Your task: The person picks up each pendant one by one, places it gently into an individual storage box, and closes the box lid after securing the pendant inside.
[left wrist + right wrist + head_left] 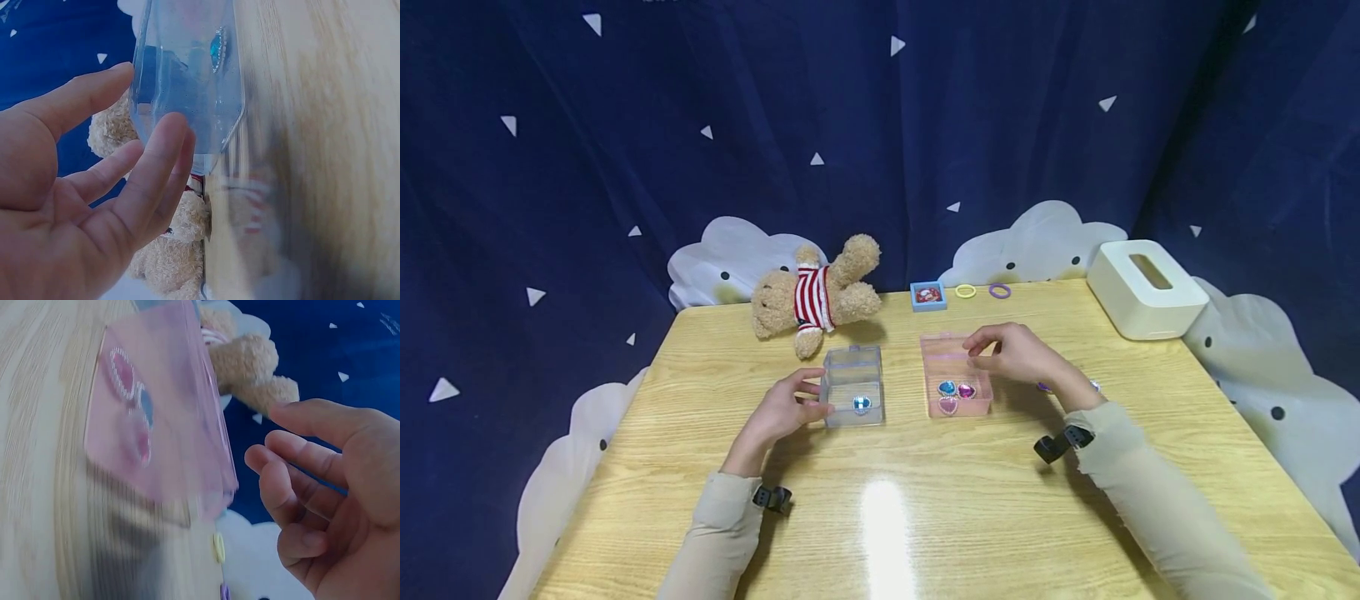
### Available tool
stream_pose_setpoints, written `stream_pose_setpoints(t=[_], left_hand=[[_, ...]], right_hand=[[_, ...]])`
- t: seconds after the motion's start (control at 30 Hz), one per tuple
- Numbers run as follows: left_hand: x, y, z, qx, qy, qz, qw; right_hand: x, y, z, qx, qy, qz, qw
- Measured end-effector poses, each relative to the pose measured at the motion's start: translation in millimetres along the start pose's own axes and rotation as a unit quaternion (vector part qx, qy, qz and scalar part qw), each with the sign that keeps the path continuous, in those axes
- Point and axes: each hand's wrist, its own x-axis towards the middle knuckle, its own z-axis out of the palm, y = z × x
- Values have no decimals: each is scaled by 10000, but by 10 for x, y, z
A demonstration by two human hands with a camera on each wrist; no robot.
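A clear bluish plastic box (pixel 854 387) stands with its lid back, and one blue gem with a sparkling rim (pixel 861 403) lies inside. At its left side is my left hand (pixel 786 406), the fingers lightly bent and the fingertips at the box wall; whether they touch it I cannot tell. To the right, a see-through pink box (pixel 958 407), lid also back, holds a blue gem (pixel 947 388), a magenta gem (pixel 967 391) and a pink gem (pixel 948 406). Over its right rear part hovers my right hand (pixel 1018 354), fingers loosely bent around nothing.
A teddy bear (pixel 814 298) in a striped shirt lies behind the bluish box. Farther back are a small blue square case (pixel 928 296), a yellow ring (pixel 966 291) and a purple ring (pixel 1000 291). A white tissue box (pixel 1146 292) stands back right. Small shiny items are partly hidden by my right wrist.
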Motion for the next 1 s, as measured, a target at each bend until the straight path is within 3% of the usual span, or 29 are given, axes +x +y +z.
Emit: stream_pose_setpoints(t=[0.57, 1.0], left_hand=[[-9, -4, -2, 51, 46, 48, 10000], [0, 7, 6, 47, 77, 63, 9999]], right_hand=[[-306, 514, -229, -178, -108, 827, 9964], [-569, 826, -304, -466, -353, 1027, 9930]])
